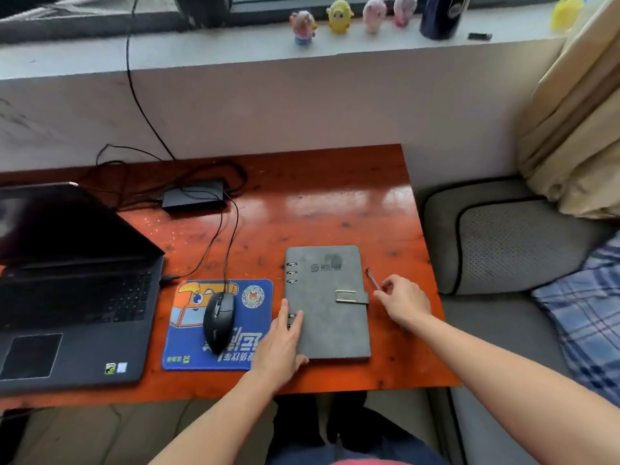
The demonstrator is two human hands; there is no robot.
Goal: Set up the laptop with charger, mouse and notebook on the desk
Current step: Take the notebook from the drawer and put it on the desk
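A closed grey ring-bound notebook (330, 307) lies flat on the orange-red desk (335, 203). My left hand (280, 340) rests flat on its lower left edge by the rings, fingers apart. My right hand (404, 300) pinches a thin pen (372, 278) just right of the notebook's clasp. An open black laptop (72, 290) stands at the left. Its black charger brick (194, 195) lies behind with cables. A black wired mouse (218, 315) sits on a blue mouse pad (248, 327).
A white sill behind the desk carries several small toy figures (339, 16) and a dark bottle (441, 15). A grey cushioned seat (503, 243), a plaid cloth (583, 317) and a beige curtain (577, 105) are at the right. A black cable (134, 95) hangs down the wall.
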